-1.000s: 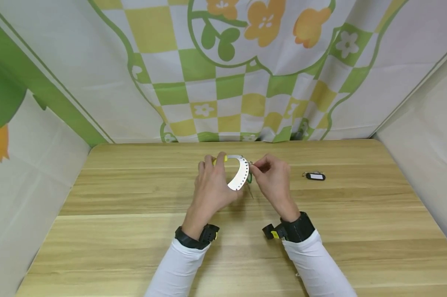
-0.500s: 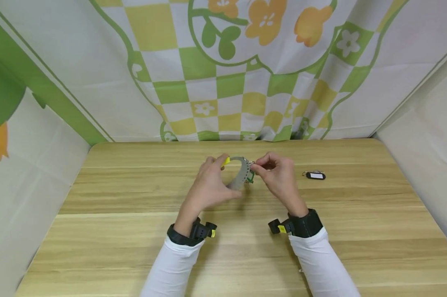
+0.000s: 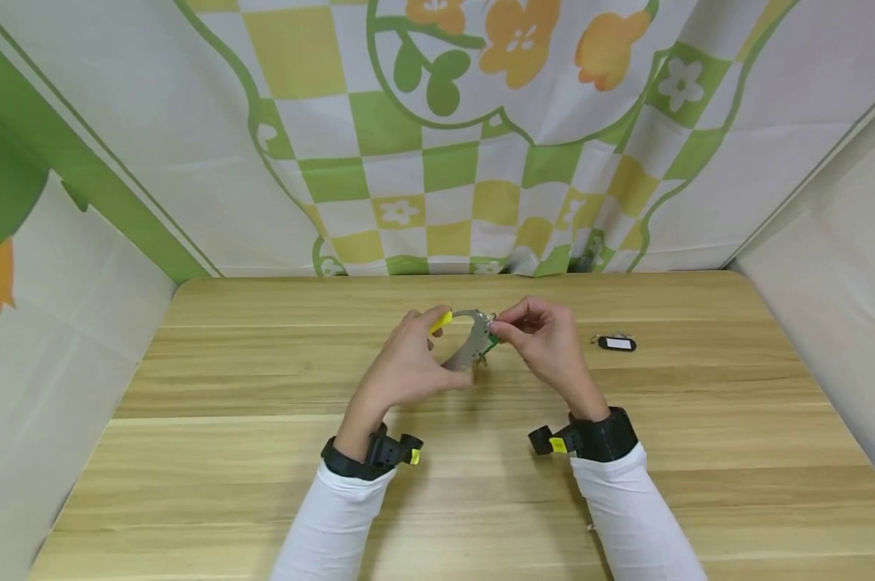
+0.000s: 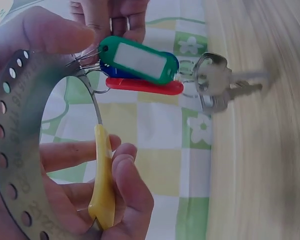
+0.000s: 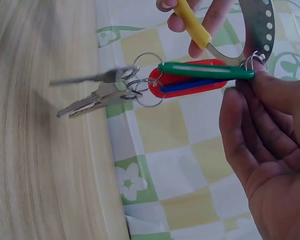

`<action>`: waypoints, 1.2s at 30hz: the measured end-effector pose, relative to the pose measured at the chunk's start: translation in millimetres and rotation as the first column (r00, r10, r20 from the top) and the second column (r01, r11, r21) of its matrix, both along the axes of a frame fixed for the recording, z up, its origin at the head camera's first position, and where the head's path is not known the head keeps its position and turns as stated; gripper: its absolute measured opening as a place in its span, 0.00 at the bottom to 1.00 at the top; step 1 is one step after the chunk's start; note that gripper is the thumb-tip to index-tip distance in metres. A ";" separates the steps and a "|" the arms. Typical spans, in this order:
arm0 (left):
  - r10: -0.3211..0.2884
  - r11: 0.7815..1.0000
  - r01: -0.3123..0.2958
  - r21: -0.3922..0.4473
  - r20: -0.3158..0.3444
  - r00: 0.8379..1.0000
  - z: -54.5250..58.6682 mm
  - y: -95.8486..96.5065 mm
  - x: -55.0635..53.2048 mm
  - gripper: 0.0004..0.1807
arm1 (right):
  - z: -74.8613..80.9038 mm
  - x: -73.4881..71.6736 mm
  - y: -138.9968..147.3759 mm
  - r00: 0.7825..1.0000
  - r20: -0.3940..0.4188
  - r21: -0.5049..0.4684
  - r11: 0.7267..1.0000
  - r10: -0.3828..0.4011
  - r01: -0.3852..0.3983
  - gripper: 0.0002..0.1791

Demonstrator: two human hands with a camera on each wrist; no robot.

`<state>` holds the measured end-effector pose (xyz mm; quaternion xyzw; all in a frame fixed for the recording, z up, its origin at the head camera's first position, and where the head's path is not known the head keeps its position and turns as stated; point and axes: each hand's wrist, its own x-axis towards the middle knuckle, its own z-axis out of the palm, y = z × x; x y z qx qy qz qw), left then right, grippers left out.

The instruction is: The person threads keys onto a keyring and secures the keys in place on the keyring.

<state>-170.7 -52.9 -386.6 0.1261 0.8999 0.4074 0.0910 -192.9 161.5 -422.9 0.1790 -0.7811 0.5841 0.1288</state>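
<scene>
My left hand (image 3: pixel 408 363) holds a curved metal key holder (image 4: pixel 17 150) with numbered holes along its rim. Fingers of that hand curl by its yellow grip (image 4: pixel 104 185), and the thumb lies over the upper end. My right hand (image 3: pixel 550 347) pinches at the holder's rim, where small wire rings (image 5: pixel 250 61) meet the holes. From these rings hang a green key tag (image 4: pixel 140 60), a red key tag (image 4: pixel 145 87) and a blue key tag (image 5: pixel 190 86). Silver keys (image 5: pixel 92 100) dangle from the tags' far ends, blurred in part.
A black key tag (image 3: pixel 617 344) with a white label lies on the wooden table (image 3: pixel 263 484), right of my hands. Behind the table's back edge hangs a checkered green and yellow curtain (image 3: pixel 445 177). Pale fabric walls stand on both sides.
The holder has tilted, so its face turns from bright white to grey. My left wrist has shifted a little left, and my right forearm slightly right. The pinch at the rim stays.
</scene>
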 end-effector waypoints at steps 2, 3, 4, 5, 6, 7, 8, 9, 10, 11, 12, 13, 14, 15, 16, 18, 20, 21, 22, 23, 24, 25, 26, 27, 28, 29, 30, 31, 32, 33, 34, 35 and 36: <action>0.017 1.000 -0.018 -0.021 -0.027 0.999 0.2 0.8 0.3 0.55 | 0.9 0.3 -0.8 0.998 -0.060 0.058 0.998 -0.008 0.012 0.05; 0.026 0.999 -0.028 -0.038 -0.046 0.999 0.3 1.3 0.5 0.56 | 1.3 0.3 -1.4 0.995 -0.102 0.096 0.995 -0.008 0.018 0.06; 0.036 0.998 -0.039 -0.055 -0.066 0.997 0.3 1.9 0.7 0.57 | 1.7 0.3 -2.0 0.989 -0.150 0.136 0.990 -0.008 0.028 0.06; 0.044 0.996 -0.050 -0.073 -0.087 0.995 0.3 2.4 0.8 0.57 | 1.9 0.2 -2.6 0.980 -0.199 0.175 0.984 -0.008 0.043 0.07; 0.050 0.994 -0.060 -0.086 -0.109 0.993 0.5 3.1 1.1 0.58 | 2.3 0.2 -3.2 0.969 -0.245 0.209 0.976 -0.005 0.058 0.08; 0.055 0.993 -0.068 -0.097 -0.126 0.991 0.1 3.6 1.1 0.58 | 2.8 0.3 -3.7 0.958 -0.286 0.238 0.969 0.000 0.071 0.09; 0.058 0.991 -0.074 -0.108 -0.144 0.988 0.0 4.2 1.3 0.58 | 3.3 0.5 -4.3 0.950 -0.313 0.255 0.963 0.003 0.081 0.09; 0.063 0.990 -0.082 -0.116 -0.156 0.986 -0.3 4.9 1.4 0.58 | 3.7 0.9 -4.9 0.944 -0.330 0.262 0.961 0.004 0.088 0.10; 0.068 0.989 -0.089 -0.120 -0.167 0.984 -0.6 5.6 1.5 0.58 | 4.2 1.4 -5.6 0.939 -0.344 0.272 0.957 0.000 0.100 0.10; 0.072 0.988 -0.095 -0.124 -0.179 0.981 -0.8 6.4 1.7 0.58 | 4.8 2.1 -6.4 0.934 -0.357 0.283 0.952 -0.005 0.113 0.10; 0.076 0.987 -0.101 -0.128 -0.188 0.979 -1.2 7.3 1.8 0.58 | 5.3 3.0 -7.5 0.930 -0.368 0.292 0.948 -0.011 0.126 0.10; 0.081 0.986 -0.107 -0.130 -0.193 0.978 -1.6 8.2 2.0 0.58 | 5.7 4.0 -8.7 0.926 -0.378 0.300 0.943 -0.018 0.141 0.10; 0.087 0.984 -0.115 -0.133 -0.199 0.976 -1.8 9.0 2.2 0.58 | 5.7 4.9 -10.3 0.920 -0.392 0.304 0.939 -0.027 0.157 0.10; 0.093 0.983 -0.122 -0.134 -0.201 0.975 -2.2 9.9 2.3 0.58 | 5.6 5.8 -12.1 0.912 -0.408 0.309 0.935 -0.037 0.176 0.10; 0.100 0.982 -0.129 -0.135 -0.202 0.974 -2.4 10.5 2.3 0.58 | 5.6 6.7 -14.1 0.906 -0.421 0.312 0.930 -0.048 0.194 0.10; 0.117 0.981 -0.144 -0.131 -0.193 0.974 -2.6 11.6 2.4 0.59 | 4.9 7.6 -17.9 0.895 -0.440 0.298 0.929 -0.071 0.220 0.10; 0.131 0.980 -0.155 -0.125 -0.183 0.974 -2.5 12.1 2.2 0.59 | 3.5 7.4 -19.9 0.892 -0.443 0.273 0.934 -0.092 0.232 0.10; 0.137 0.980 -0.159 -0.121 -0.178 0.974 -2.3 12.0 2.1 0.59 | 3.2 7.1 -20.1 0.895 -0.434 0.264 0.936 -0.099 0.232 0.10; 0.142 0.980 -0.163 -0.116 -0.175 0.974 -2.1 11.8 1.9 0.59 | 3.0 6.6 -19.7 0.902 -0.419 0.255 0.940 -0.104 0.227 0.09; 0.145 0.980 -0.166 -0.112 -0.173 0.974 -1.9 11.5 1.7 0.59 | 3.0 6.0 -19.0 0.910 -0.400 0.249 0.943 -0.108 0.221 0.09; 0.147 0.980 -0.167 -0.110 -0.172 0.974 -1.9 11.1 1.3 0.59 | 3.4 5.6 -17.9 0.920 -0.376 0.247 0.945 -0.109 0.213 0.08; 0.147 0.980 -0.167 -0.108 -0.173 0.974 -2.1 10.6 0.9 0.58 | 3.8 5.4 -16.7 0.929 -0.353 0.245 0.948 -0.110 0.205 0.07; 0.147 0.980 -0.167 -0.107 -0.174 0.974 -2.2 10.3 0.5 0.58 | 4.8 5.3 -15.7 0.939 -0.328 0.245 0.949 -0.109 0.196 0.07; 0.147 0.980 -0.167 -0.106 -0.175 0.974 -2.4 9.9 0.2 0.58 | 5.9 5.5 -14.8 0.946 -0.304 0.251 0.949 -0.110 0.191 0.06; 0.147 0.980 -0.167 -0.106 -0.175 0.974 -2.6 9.7 -0.2 0.57 | 7.1 5.9 -14.1 0.952 -0.284 0.254 0.949 -0.110 0.185 0.06; 0.147 0.980 -0.167 -0.105 -0.175 0.974 -2.8 9.5 -0.4 0.57 | 8.3 6.2 -13.8 0.957 -0.268 0.255 0.950 -0.110 0.181 0.05; 0.147 0.981 -0.167 -0.104 -0.174 0.974 -3.0 9.5 -0.5 0.57 | 9.1 6.5 -13.6 0.961 -0.254 0.253 0.951 -0.112 0.178 0.05; 0.148 0.981 -0.167 -0.101 -0.173 0.974 -3.0 9.5 -0.4 0.57 | 9.6 6.7 -13.6 0.963 -0.243 0.247 0.953 -0.117 0.178 0.05; 0.149 0.981 -0.168 -0.099 -0.174 0.973 -2.8 9.5 -0.3 0.57 | 10.2 7.0 -13.8 0.964 -0.238 0.239 0.954 -0.122 0.179 0.04; 0.151 0.981 -0.169 -0.096 -0.174 0.973 -2.7 9.6 -0.2 0.57 | 10.5 7.3 -14.1 0.963 -0.237 0.229 0.956 -0.129 0.185 0.04; 0.152 0.981 -0.170 -0.093 -0.174 0.973 -2.6 9.8 -0.2 0.57 | 10.2 7.5 -14.6 0.961 -0.241 0.216 0.958 -0.136 0.190 0.04; 0.154 0.981 -0.171 -0.091 -0.175 0.972 -2.5 10.0 -0.1 0.57 | 9.9 7.6 -15.3 0.957 -0.252 0.203 0.959 -0.145 0.199 0.04; 0.155 0.981 -0.173 -0.089 -0.176 0.972 -2.3 10.2 0.1 0.57 | 9.5 7.7 -16.0 0.951 -0.267 0.193 0.959 -0.154 0.210 0.04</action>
